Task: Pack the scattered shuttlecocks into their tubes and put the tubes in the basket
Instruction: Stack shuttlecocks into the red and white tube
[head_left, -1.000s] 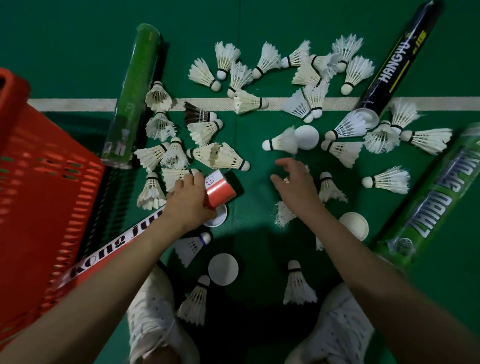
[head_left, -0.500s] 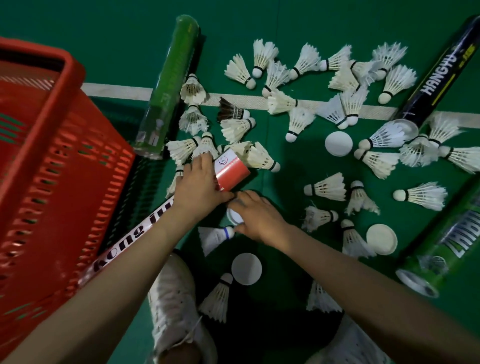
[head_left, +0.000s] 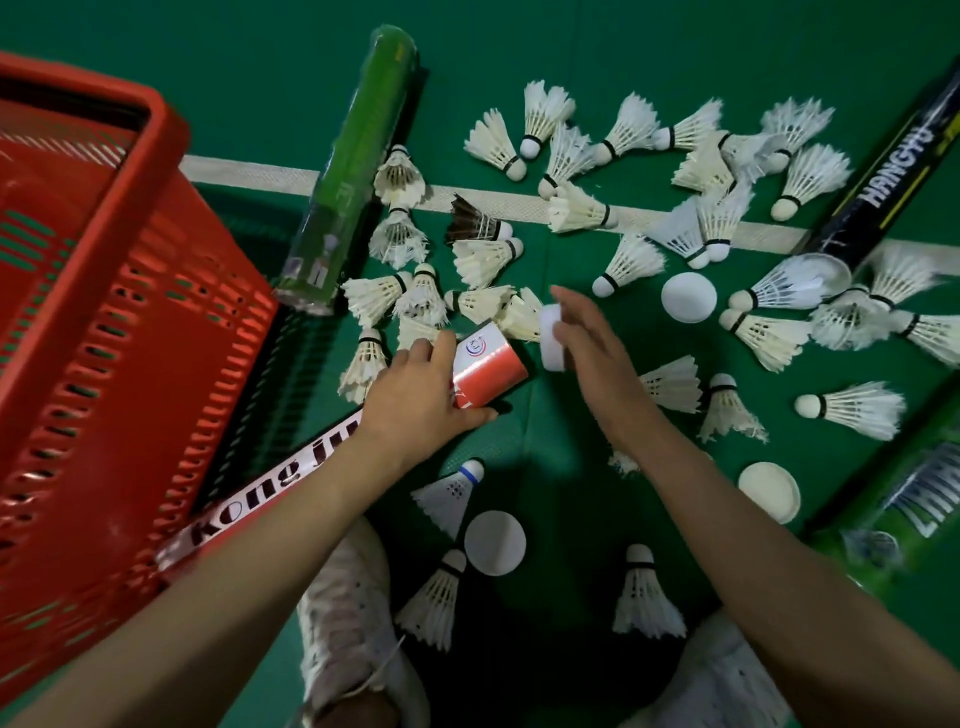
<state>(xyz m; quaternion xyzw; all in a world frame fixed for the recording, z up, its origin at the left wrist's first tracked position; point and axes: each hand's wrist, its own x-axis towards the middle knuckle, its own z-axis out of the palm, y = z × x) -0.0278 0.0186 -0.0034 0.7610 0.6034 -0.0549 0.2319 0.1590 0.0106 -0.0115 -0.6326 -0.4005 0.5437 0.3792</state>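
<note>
Green court floor (head_left: 675, 52) holds scattered shuttlecocks (head_left: 852, 410); left hand (head_left: 415, 405) grips the red-and-white tube (head_left: 488, 369), right hand (head_left: 592, 358) pinches a white cap (head_left: 552, 340) at the tube mouth's two o'clock.

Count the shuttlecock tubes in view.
4: a green tube beside the basket, a black tube top right, a printed green tube at the right edge, a red-and-white tube in the left hand. Basket may hide more.

Open green floor (head_left: 563, 457) at centre, shuttlecocks (head_left: 631, 260) crowding beyond; red basket (head_left: 130, 312) blocking left
</note>
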